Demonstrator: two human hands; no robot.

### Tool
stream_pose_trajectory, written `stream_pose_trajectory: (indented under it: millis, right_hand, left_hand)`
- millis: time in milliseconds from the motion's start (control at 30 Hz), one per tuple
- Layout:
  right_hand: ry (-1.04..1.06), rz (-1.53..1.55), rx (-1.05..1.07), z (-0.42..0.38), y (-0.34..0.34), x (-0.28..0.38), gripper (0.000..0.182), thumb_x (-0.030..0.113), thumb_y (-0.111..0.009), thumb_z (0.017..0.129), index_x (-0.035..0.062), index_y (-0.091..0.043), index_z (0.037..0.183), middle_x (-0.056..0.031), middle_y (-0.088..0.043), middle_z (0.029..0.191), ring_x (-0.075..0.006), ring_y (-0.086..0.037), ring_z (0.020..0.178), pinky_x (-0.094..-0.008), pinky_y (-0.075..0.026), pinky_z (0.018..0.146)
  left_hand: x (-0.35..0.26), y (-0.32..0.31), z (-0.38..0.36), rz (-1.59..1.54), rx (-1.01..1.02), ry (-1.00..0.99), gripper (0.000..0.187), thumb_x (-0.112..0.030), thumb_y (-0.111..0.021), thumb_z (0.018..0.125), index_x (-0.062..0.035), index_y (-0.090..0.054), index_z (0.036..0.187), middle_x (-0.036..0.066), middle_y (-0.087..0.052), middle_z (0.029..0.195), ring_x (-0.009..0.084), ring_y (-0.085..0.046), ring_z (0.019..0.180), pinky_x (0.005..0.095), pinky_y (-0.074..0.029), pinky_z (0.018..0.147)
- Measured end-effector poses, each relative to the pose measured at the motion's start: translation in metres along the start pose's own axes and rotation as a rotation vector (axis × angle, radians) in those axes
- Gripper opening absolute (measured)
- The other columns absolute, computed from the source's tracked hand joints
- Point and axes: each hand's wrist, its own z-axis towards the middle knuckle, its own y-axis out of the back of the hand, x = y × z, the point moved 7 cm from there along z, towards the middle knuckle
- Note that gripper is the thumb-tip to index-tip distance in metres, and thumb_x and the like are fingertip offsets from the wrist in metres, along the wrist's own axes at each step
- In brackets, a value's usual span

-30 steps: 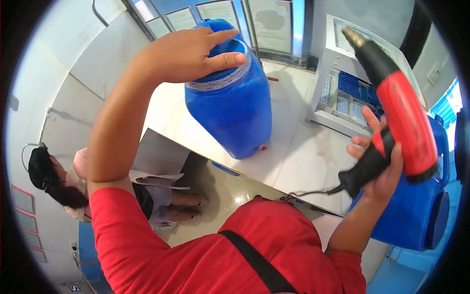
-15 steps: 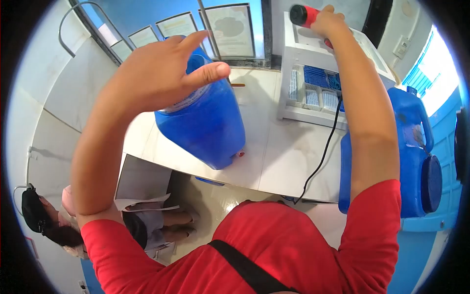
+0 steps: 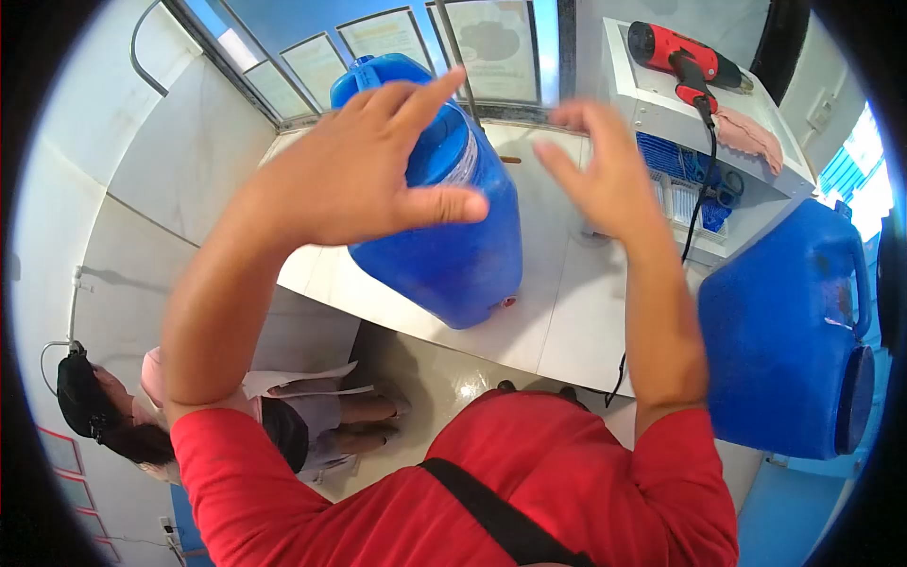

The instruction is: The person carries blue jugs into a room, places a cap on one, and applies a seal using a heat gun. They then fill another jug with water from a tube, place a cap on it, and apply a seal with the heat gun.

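A blue plastic jug [image 3: 453,265] with a wide round opening stands on the white counter [image 3: 576,312]. Fingers spread, my left hand [image 3: 368,170] is over the jug's upper left side and hides part of it; whether it touches the jug I cannot tell. My right hand [image 3: 600,170], slightly blurred, is raised to the right of the jug with fingers apart and nothing in it. A red and black heat gun [image 3: 685,61] lies on top of the white shelf unit [image 3: 652,113], beyond my right hand.
A second blue jug [image 3: 784,331] is at the right. A pink cloth [image 3: 746,137] lies beside the heat gun, whose black cord [image 3: 697,203] hangs down past blue items and scissors [image 3: 729,187]. Another person [image 3: 283,430] is at the lower left. Framed papers [image 3: 383,38] stand behind the counter.
My right hand has let go of the heat gun, which now lies on the shelf unit, and has moved down and left toward the jug. My left hand stays spread over the jug.
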Motion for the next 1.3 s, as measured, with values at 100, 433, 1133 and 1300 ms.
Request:
stream_pose_trajectory:
  millis: [100,433,1133,1300]
  right_hand:
    - [-0.257,0.144,0.22,-0.086,-0.038,-0.052,0.037,0.026,-0.074,0.084,0.003,-0.06,0.109,-0.016,-0.063,0.109,-0.0303,-0.062,0.101,-0.0388,-0.05,0.089]
    - [-0.757,0.448,0.586,-0.196,-0.112,-0.067,0.078,0.045,-0.072,0.089,-0.0116,-0.041,0.133,-0.021,-0.064,0.113,-0.0238,-0.063,0.102,-0.0359,-0.051,0.089]
    - [-0.97,1.17,0.125,-0.249,-0.162,-0.062,0.061,0.045,-0.067,0.094,0.0002,-0.049,0.131,-0.0035,-0.06,0.112,-0.0126,-0.056,0.099,-0.0301,-0.046,0.089]
    - [-0.89,1.208,0.152,-0.284,-0.133,-0.03,0.057,0.044,-0.066,0.095,0.0003,-0.05,0.128,-0.0013,-0.06,0.107,-0.0095,-0.054,0.095,-0.0273,-0.047,0.086]
  left_hand:
    - [0.015,0.016,-0.02,0.123,-0.15,-0.186,0.114,-0.08,-0.065,0.07,-0.0052,-0.035,0.151,0.025,-0.045,0.143,0.0435,-0.044,0.131,0.0468,-0.035,0.111]
    - [0.014,-0.004,-0.019,-0.251,-0.29,-0.146,0.1,-0.061,-0.078,0.071,-0.0071,-0.041,0.147,0.022,-0.048,0.14,0.0408,-0.047,0.129,0.0451,-0.038,0.109]
    - [0.099,-0.038,0.048,-0.147,-0.447,-0.285,0.028,-0.026,-0.074,0.082,-0.0055,-0.057,0.073,0.013,-0.057,0.076,0.0324,-0.058,0.08,0.0386,-0.046,0.072]
    - [0.056,-0.026,0.016,-0.074,-0.471,-0.306,0.032,-0.022,-0.079,0.08,-0.0069,-0.054,0.066,0.01,-0.055,0.071,0.0291,-0.057,0.074,0.0377,-0.046,0.069]
